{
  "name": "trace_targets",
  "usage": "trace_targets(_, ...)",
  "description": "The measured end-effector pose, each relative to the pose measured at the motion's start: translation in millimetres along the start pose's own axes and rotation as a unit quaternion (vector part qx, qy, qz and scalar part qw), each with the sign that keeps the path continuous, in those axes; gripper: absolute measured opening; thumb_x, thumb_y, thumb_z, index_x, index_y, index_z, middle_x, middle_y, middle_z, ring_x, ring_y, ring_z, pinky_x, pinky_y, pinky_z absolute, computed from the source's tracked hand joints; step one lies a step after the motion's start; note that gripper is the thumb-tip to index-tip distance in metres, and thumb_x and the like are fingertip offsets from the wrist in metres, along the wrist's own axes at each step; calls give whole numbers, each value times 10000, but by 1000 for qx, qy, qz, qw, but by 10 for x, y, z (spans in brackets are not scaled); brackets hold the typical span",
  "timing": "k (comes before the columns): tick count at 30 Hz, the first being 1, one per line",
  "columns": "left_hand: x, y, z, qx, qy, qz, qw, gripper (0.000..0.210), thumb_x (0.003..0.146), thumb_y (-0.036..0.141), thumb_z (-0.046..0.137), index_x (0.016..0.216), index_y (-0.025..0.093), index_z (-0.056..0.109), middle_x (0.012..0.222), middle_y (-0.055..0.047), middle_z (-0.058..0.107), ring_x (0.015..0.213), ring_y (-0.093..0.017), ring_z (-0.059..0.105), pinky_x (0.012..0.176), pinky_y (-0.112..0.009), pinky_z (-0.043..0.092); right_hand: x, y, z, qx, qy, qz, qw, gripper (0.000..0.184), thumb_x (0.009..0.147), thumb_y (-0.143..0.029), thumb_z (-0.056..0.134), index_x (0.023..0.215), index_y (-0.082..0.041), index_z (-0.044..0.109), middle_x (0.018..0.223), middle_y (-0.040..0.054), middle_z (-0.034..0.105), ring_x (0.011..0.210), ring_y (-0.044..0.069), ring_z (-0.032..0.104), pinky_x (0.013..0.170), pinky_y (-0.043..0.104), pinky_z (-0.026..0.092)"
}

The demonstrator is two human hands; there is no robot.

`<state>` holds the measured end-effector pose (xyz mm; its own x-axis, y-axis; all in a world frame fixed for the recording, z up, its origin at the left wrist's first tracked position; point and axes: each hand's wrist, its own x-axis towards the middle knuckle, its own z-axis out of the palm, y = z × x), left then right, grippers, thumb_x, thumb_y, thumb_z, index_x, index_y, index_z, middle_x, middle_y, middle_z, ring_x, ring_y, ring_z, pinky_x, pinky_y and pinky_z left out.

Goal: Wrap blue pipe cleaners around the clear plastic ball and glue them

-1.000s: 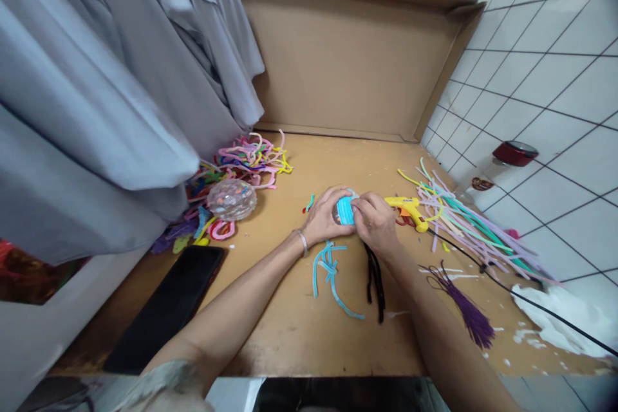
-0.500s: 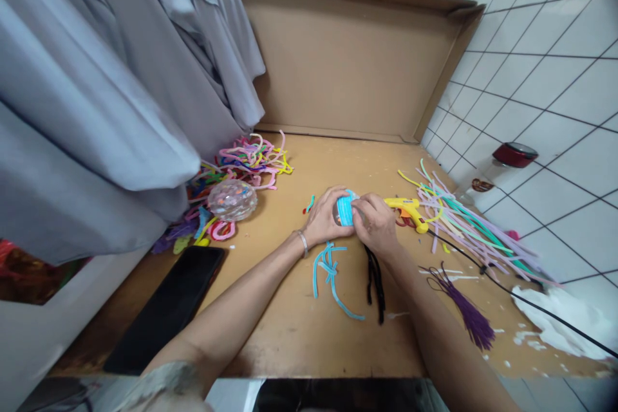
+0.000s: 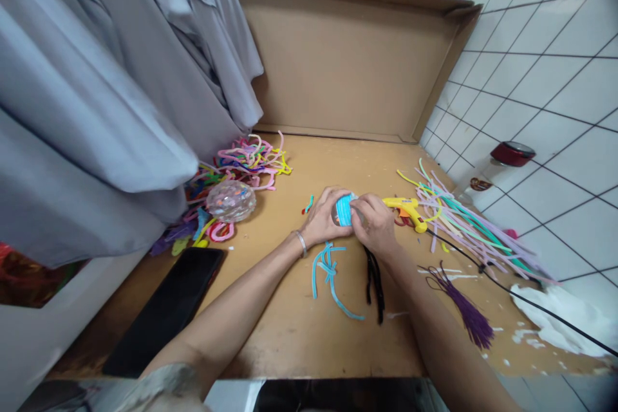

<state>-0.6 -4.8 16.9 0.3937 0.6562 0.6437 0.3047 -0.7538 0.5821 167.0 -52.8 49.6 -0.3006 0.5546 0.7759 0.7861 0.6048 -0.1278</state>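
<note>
- Our left hand (image 3: 328, 215) curves around the side of a small blue-covered thing (image 3: 344, 211), opened only about as wide as the thing itself, fingers behind and thumb in front; we judge this cradle is meant to steady it.
- Our right hand (image 3: 379, 225) is nearly closed, its thumb and forefinger drawn together on the right edge of that thing. Whether a loose strand or the edge itself lies between them is too small for us to tell.
- We have the thing between both hands, over the middle of the desk (image 3: 280, 335), probably so that one hand can brace while the other does the fine work.
- The blue pipe cleaners (image 3: 328, 270) lie loosely crossed just in front of our left hand, and the black pipe cleaners (image 3: 374, 277) run out from under the right; such nearness seems to suit quick picking.
- We see the yellow glue gun (image 3: 410, 211) just beyond the right hand, its handle toward our right, likely for an easy reach.
- Farther right spreads a pile of pale pipe cleaners (image 3: 463, 219); on the left, a clear ball (image 3: 230, 201) rests by a colourful heap (image 3: 251, 158), apparently set aside to give our arms room.
</note>
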Motion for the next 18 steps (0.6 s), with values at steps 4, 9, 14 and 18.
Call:
trace_targets(4,1,4,-4,-3,0,-3,1000,687,650,303,829,1271,246,542,1303,-99,560,1238,-295,569,1065,-465,488,5,-10,-1,-1,-1,3,1000,153,940,-198,495,960,-226,644,889,71,623,855,229,595,766,360,484)
trace_targets(9,12,5,5,-3,1,-3,1000,664,647,282,820,1254,248,552,1292,-96,564,1245,-298,565,1069,-465,487,9,-16,-10,3,-6,3,1000,159,937,-196,495,964,-224,649,897,76,621,866,235,594,766,365,485)
trace_targets(14,16,10,7,-2,5,-5,1000,669,641,273,816,1254,255,550,1281,-92,570,1245,-303,566,1061,-469,491,-3,-1,0,9,-4,3,1000,162,929,-198,502,984,-218,653,910,79,620,874,235,598,768,365,485)
trace_targets(18,13,16,5,-10,9,2,1000,634,663,294,808,1240,234,551,1274,-104,569,1236,-293,570,1061,-460,494,-10,10,13,-8,8,-4,1000,161,898,-183,520,985,-216,651,946,87,625,886,238,593,774,372,477)
